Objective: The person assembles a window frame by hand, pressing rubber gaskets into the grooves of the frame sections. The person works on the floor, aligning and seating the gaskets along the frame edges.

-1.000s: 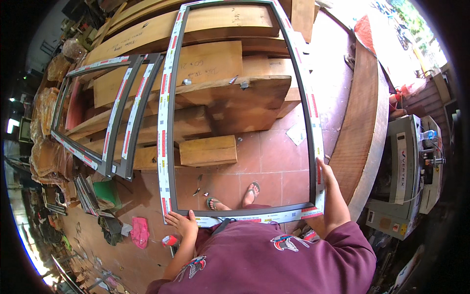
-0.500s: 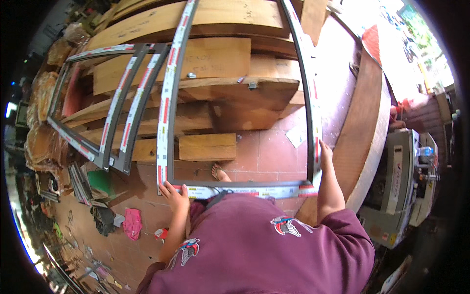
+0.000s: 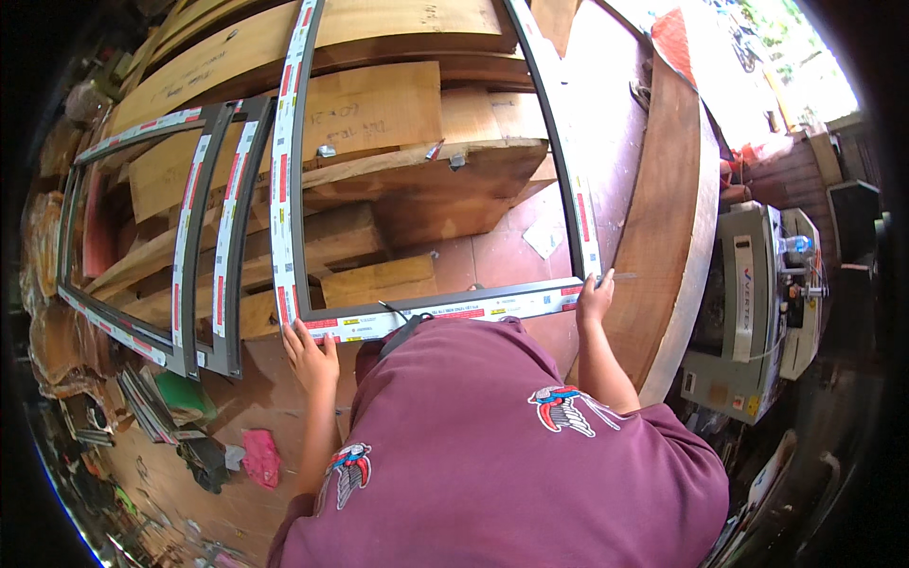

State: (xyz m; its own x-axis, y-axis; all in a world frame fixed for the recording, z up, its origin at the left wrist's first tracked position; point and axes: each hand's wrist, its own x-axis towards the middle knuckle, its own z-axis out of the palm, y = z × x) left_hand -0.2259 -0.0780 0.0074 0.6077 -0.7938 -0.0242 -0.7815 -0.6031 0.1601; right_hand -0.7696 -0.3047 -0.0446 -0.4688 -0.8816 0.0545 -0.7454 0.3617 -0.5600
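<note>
A large dark rectangular window frame (image 3: pixel 445 309), its faces covered with white, red and yellow printed protective tape, stands in front of my body. The near bar runs across at my waist. My left hand (image 3: pixel 311 354) grips the near left corner, thumb and fingers over the taped edge. At the near right corner, my right hand (image 3: pixel 595 297) is closed round the frame. A thin dark strip (image 3: pixel 393 310) sticks up at the middle of the near bar, against my maroon shirt. Parts of both palms are hidden.
Thick timber slabs (image 3: pixel 379 104) are stacked beyond the frame. More taped frames (image 3: pixel 223 246) lean at the left. A long curved wooden plank (image 3: pixel 653 227) lies at the right, beside a grey machine (image 3: pixel 734 312). A pink cloth (image 3: pixel 260 458) lies on the tiled floor.
My right hand has shifted from the right side bar down to the near right corner. The frame sits higher and further left in view, its near bar now slanting. My left hand stays at its corner.
</note>
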